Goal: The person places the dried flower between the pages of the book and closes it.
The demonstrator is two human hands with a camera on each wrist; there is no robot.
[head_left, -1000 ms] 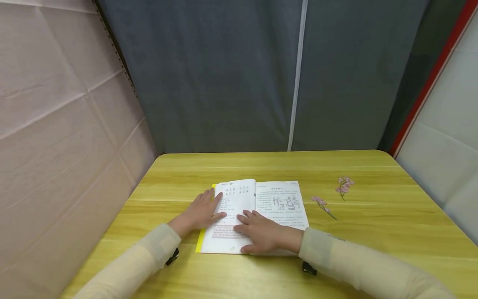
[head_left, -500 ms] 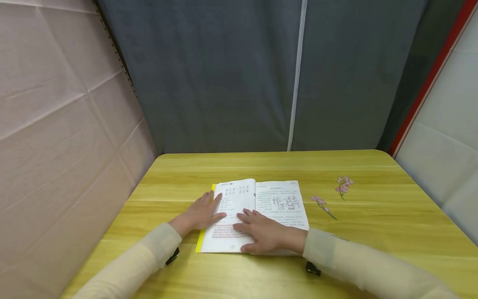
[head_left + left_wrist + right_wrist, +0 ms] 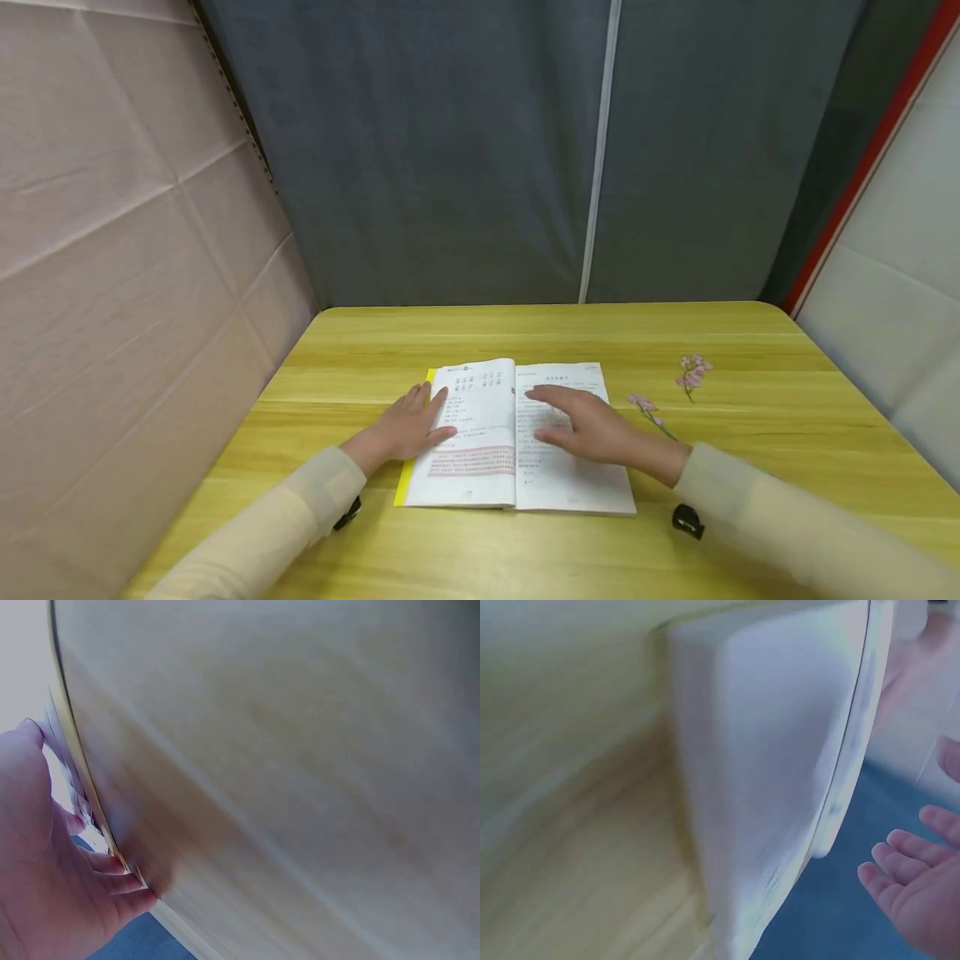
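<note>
An open book (image 3: 476, 492) with printed white pages and a yellow cover edge lies on the wooden table. My left hand (image 3: 401, 427) rests at the outer edge of the left page, fingers extended and thumb on the paper. In the left wrist view, the fingers of the left hand (image 3: 75, 889) touch the book's edge and the tabletop. Over the right page, my right hand (image 3: 600, 429) has its fingers spread and holds nothing. The right wrist view shows a gap between the right hand (image 3: 922, 889) and the book (image 3: 780, 727). Part of the right page's print is hidden.
Two pink flower sprigs, a nearer one (image 3: 643, 404) and a farther one (image 3: 692, 372), appear on the table (image 3: 360, 350) right of the book. A dark grey curtain (image 3: 435, 167) hangs behind the table, with pale cloth walls at both sides.
My right hand has left the book's middle and moved right over the right page, uncovering the lower left page. The right page now shows text without the earlier drawing. My left hand stays put.
</note>
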